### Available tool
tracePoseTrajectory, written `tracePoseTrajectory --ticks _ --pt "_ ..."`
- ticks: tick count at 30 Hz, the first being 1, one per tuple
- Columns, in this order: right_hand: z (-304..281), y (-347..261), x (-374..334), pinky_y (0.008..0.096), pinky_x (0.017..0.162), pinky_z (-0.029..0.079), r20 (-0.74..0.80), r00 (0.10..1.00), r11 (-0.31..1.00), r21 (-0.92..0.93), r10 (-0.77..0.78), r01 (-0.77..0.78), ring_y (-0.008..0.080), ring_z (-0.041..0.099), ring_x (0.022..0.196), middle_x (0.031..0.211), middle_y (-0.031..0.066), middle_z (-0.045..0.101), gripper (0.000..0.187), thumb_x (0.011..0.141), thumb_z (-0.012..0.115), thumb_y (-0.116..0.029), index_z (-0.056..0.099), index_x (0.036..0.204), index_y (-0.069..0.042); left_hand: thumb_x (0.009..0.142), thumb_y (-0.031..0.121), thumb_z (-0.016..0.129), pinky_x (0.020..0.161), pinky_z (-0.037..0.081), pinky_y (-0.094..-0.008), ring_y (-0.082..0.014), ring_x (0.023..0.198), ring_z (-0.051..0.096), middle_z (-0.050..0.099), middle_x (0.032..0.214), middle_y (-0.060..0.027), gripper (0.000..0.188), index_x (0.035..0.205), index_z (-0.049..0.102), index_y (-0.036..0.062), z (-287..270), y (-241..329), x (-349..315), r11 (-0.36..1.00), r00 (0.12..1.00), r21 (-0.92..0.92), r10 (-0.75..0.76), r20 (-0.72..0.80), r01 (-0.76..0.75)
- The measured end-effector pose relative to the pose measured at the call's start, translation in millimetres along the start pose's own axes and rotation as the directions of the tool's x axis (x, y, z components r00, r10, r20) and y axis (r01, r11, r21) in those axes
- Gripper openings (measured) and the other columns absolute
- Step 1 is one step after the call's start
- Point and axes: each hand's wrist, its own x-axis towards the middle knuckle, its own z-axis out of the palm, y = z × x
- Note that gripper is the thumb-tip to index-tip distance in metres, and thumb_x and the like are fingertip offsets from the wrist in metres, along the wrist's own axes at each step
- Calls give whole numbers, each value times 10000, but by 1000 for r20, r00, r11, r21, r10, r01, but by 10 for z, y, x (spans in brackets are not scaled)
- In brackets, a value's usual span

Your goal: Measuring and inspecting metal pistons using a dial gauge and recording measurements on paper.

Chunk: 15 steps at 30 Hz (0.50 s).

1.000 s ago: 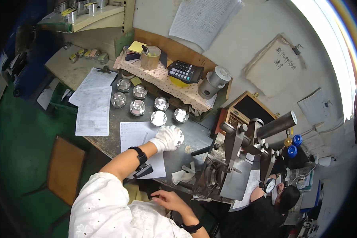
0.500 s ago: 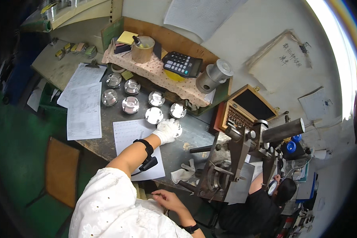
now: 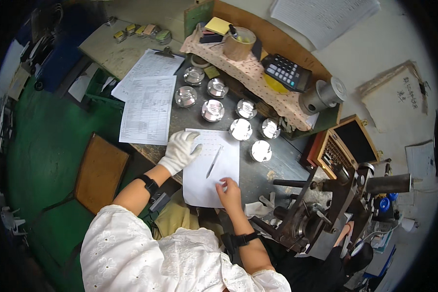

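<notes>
My left hand (image 3: pixel 181 150), in a white glove, lies over the left edge of a handwritten sheet of paper (image 3: pixel 199 187), fingers loosely spread and holding nothing. Bare and with fingers slightly bent, my right hand (image 3: pixel 229 193) is over the sheet's lower right part, also holding nothing that I can see. A pen (image 3: pixel 214 161) rests on the sheet between the two hands. Beyond the paper stand several shiny round metal parts (image 3: pixel 212 111) in loose rows; the nearest metal part (image 3: pixel 261 151) is just right of the sheet.
Printed forms (image 3: pixel 148 114) on a clipboard lie at the left. A cloth-covered shelf (image 3: pixel 219 53) behind carries a calculator (image 3: pixel 287 72) and a metal cylinder (image 3: pixel 321 97). At the right are a heavy bench fixture (image 3: pixel 311 219), a white glove (image 3: pixel 258 209), an open wooden case (image 3: pixel 333 153) and another person (image 3: pixel 321 272).
My left hand has let go of the nearest metal part and drawn back left to the paper's edge. My right hand has come up from my lap onto the sheet. The view has shifted.
</notes>
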Motion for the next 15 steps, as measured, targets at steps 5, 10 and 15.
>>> tracePoseTrajectory --ticks 5,10,15 --pt "370 -146 399 448 728 475 -154 983 995 -53 -96 89 413 556 886 1094 212 483 441 787 679 -211 453 1120 -30 784 313 647 998 361 -439 -316 1148 475 530 1189 -124 483 1167 522 47 -135 -345 -429 998 997 52 24 74 -28" --pt "527 -100 608 423 721 479 -147 988 998 -35 47 -53 356 579 834 996 192 543 444 754 668 -139 457 1125 -14 783 320 638 1034 336 -452 -338 1227 412 465 1283 -159 548 1225 494 31 -121 -436 -479 994 986 53 89 141 -97" --pt "460 35 622 300 600 480 -274 961 992 113 -27 60 169 559 607 722 76 577 269 738 676 -60 582 970 39 832 436 531 1082 269 -456 -349 1255 379 439 1326 -148 560 1273 490 95 -26 -486 -486 979 960 102 145 239 -174"
